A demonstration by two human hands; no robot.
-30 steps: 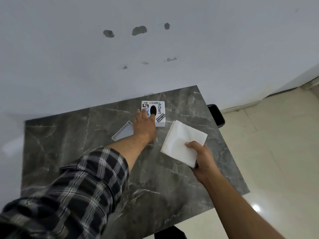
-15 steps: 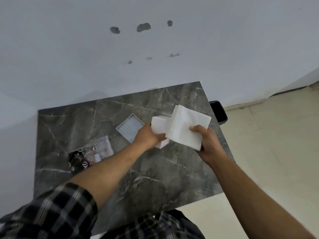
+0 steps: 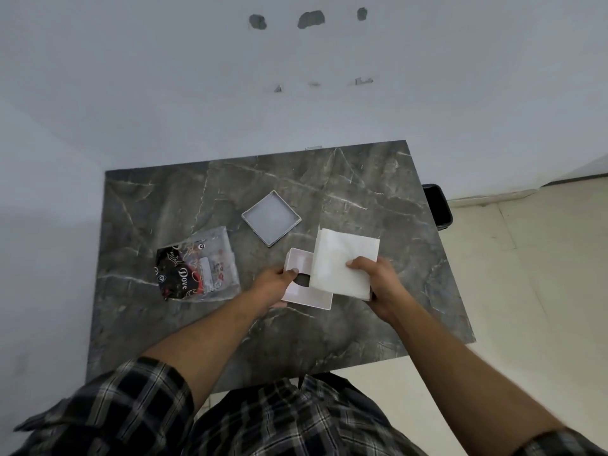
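My left hand point(image 3: 275, 285) grips a white square box point(image 3: 304, 291) by its left edge, open side up, just above the dark marble table point(image 3: 378, 199). A dark oval hole shows in the box's inside. My right hand point(image 3: 376, 280) pinches a stack of white folded napkins point(image 3: 342, 261), thumb on top, held over the right half of the box. The napkins hide part of the box.
A shallow white square lid point(image 3: 271, 218) lies on the table behind the box. A clear plastic wrapper with black and red print point(image 3: 197, 269) lies to the left. A black bin point(image 3: 437, 205) stands on the floor beyond the table's right edge. A wall rises behind the table.
My left hand picked the box off the far table, turned it over and brought it near. My right hand carried the napkins over it. The view shifted left, revealing the wrapper.
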